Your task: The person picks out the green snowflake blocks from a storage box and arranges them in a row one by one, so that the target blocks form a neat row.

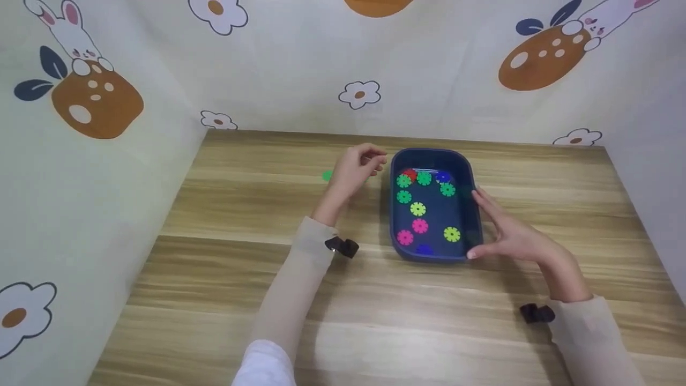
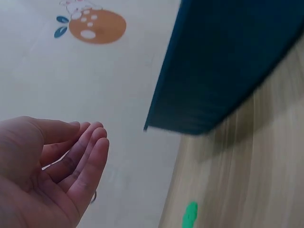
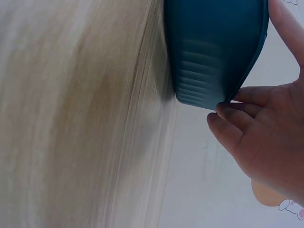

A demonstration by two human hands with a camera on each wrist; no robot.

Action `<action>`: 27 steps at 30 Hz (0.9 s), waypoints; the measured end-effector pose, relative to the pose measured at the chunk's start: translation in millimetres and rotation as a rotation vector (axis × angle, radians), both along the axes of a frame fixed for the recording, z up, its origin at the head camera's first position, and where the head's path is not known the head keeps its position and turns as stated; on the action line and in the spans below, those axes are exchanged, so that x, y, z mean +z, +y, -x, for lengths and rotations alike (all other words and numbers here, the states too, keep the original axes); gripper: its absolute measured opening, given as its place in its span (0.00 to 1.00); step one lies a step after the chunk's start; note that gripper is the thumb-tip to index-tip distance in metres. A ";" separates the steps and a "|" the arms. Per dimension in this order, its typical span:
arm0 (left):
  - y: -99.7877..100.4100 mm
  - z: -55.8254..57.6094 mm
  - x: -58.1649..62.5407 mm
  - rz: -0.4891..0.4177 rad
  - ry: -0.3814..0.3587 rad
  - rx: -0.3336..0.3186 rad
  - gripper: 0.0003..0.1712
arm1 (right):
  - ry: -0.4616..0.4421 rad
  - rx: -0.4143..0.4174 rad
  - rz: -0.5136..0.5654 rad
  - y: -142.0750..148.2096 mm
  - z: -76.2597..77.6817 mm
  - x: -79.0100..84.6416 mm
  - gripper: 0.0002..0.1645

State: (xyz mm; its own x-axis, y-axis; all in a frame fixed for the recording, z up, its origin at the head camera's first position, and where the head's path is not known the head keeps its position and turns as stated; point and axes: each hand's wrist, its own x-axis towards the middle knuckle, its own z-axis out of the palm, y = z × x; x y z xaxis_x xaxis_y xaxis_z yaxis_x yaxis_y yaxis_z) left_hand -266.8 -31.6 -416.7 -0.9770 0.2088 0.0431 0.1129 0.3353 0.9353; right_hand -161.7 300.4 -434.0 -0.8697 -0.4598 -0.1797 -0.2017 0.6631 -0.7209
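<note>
A dark blue plastic box [image 1: 437, 259] stands on the wooden table, with several toothed plastic discs in green, pink, yellow, red and blue inside, among them a yellow disc [image 1: 452, 234]. My left hand [image 1: 356, 169] is in the air left of the box, apart from it. Its fingers are loosely bent, the thumb near the index finger, and nothing shows between them in the left wrist view. A green disc [image 1: 327, 175] lies on the table, partly hidden behind that hand. My right hand [image 1: 517, 236] touches the right rim with spread fingers, the thumb at the near right corner.
The wood-grain table [image 1: 241, 268] extends on all sides of the box. A cloth backdrop [image 1: 289, 69] printed with flowers and rabbits rises behind the table and along both sides. Black clips [image 1: 343, 247] sit at both sleeve cuffs.
</note>
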 end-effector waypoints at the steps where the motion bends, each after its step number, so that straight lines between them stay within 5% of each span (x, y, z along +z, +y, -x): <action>1: 4.9 -0.7 0.9 -0.005 0.004 -0.011 0.12 | 0.003 0.000 -0.003 -0.2 0.1 0.2 0.75; 9: 43.1 -2.1 5.4 -0.108 0.005 -0.117 0.12 | 0.013 -0.003 0.006 -0.4 1.3 0.7 0.75; 18: 71.4 -1.7 -5.0 -0.162 -0.056 -0.206 0.13 | 0.020 0.009 0.016 -0.7 2.4 -1.9 0.74; 27: 92.6 -0.7 -21.9 0.042 -0.054 -0.409 0.19 | 0.028 0.013 0.019 0.0 1.1 -2.4 0.74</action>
